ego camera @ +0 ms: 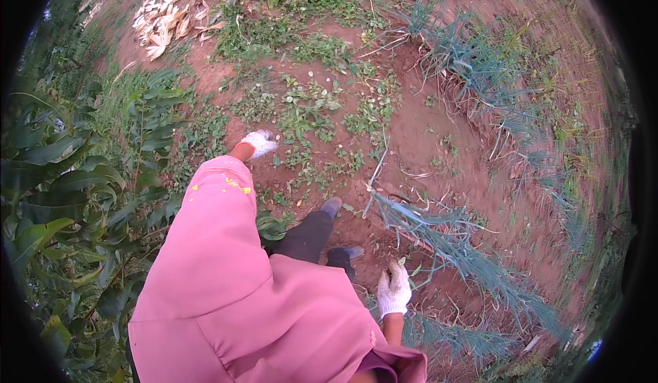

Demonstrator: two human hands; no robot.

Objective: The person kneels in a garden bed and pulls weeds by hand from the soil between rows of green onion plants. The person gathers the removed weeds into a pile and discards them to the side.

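My left hand (pixel 261 144), in a white knit glove with an orange cuff, hangs over bare soil beside low broad-leaved weeds (pixel 308 105). Its fingers look curled, and the palm side is hidden. In a matching glove dirtied at the fingertips, my right hand (pixel 395 291) is closed around a small green weed (pixel 415 271), whose leaves poke out past the fingers. Close to it grows a row of blue-green onion plants (pixel 442 234). More onion plants (pixel 457 334) lie just beyond my right wrist.
Leafy branches (pixel 67 187) crowd the left side. Dry corn husks (pixel 164 15) lie heaped at the far left. Another onion row (pixel 478 74) curves along the right. My shoes (pixel 332 207) stand on reddish soil (pixel 421 126) between the plants.
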